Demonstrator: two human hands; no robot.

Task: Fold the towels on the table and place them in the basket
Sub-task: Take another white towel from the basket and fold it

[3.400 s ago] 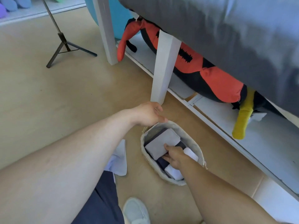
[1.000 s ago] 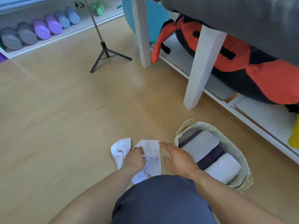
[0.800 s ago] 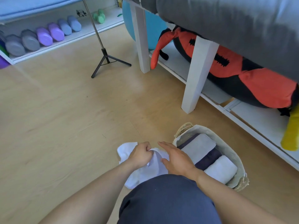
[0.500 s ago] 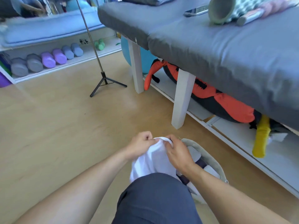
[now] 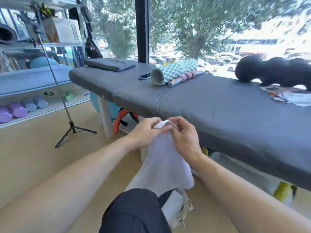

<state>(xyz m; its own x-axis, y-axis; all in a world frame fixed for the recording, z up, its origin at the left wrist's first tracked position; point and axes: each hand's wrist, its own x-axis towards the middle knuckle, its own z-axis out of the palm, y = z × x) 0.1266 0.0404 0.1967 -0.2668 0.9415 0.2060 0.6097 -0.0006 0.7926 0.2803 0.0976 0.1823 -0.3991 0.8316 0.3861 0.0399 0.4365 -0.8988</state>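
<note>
Frame centre: my left hand (image 5: 146, 132) and right hand (image 5: 184, 137) pinch the limp white cloth towel's (image 5: 164, 163) top edge. Folding begins; next, spread it on the grey padded desk (image 5: 210, 105).

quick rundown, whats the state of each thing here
white towel: unfolded, held up, hanging
left hand: pinching the towel's top edge
right hand: pinching the same edge
basket: on the floor, mostly hidden, folded white towel showing inside
phone: flat on the grey table
foam roller: lying on its side
</note>
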